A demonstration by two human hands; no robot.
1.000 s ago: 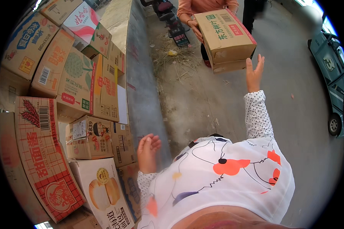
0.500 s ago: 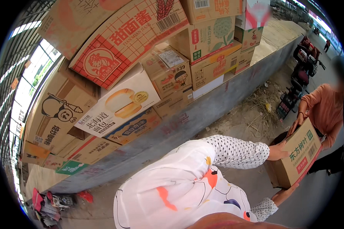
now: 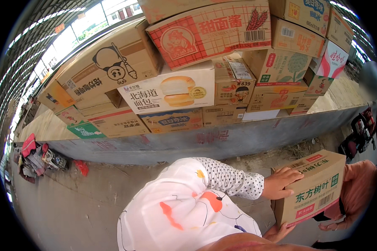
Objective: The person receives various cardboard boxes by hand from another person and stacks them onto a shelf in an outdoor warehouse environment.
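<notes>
A brown cardboard box (image 3: 310, 213) with green print and a red lower band is held between my two hands at the right. My left hand (image 3: 282, 183) lies over its upper left edge, fingers bent across the top. Beneath its lower edge, my right hand (image 3: 279, 232) supports the near corner, and the palm is partly hidden by the box. A co-worker's sleeve (image 3: 360, 192) in salmon pink shows just beyond the box. That person's hand (image 3: 331, 226) hangs below it, apart from the box.
Stacked cartons (image 3: 243, 31) line a raised concrete ledge (image 3: 167, 148) ahead of me. A white carton (image 3: 167, 90) with a bread picture sits mid-stack. Parked scooters (image 3: 358, 131) stand at the far right; a loaded vehicle (image 3: 50, 159) is at the left.
My view has turned right and the box has come closer to me. The co-worker's hands, on the box before, are now off it as far as they show.
</notes>
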